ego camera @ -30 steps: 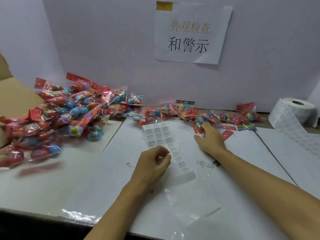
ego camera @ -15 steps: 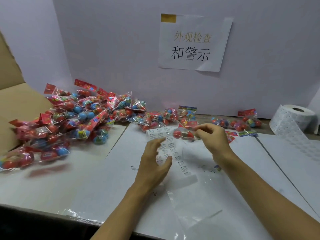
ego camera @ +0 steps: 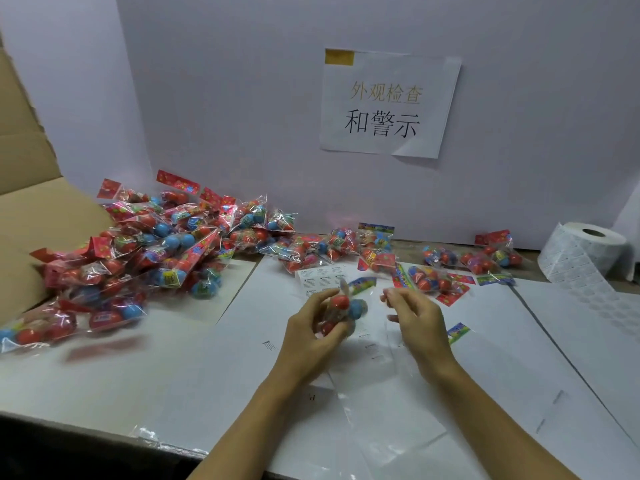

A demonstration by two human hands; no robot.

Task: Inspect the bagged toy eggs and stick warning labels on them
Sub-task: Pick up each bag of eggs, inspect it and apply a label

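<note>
Your left hand [ego camera: 313, 332] grips one bag of toy eggs [ego camera: 341, 311] above the middle of the table [ego camera: 104, 368], near the label sheet [ego camera: 320, 277], while your right hand [ego camera: 415, 317] hovers beside it, fingers loosely curled, holding nothing I can make out. You look early on: a large heap of bags [ego camera: 149, 251] fills the back left corner beside the cardboard box [ego camera: 31, 209], a few bags [ego camera: 478, 259] lie along the back edge, and I cannot tell which are labelled.

Single head view, looking forward and down, close over white table [ego camera: 104, 368], facing back wall [ego camera: 242, 98].
</note>
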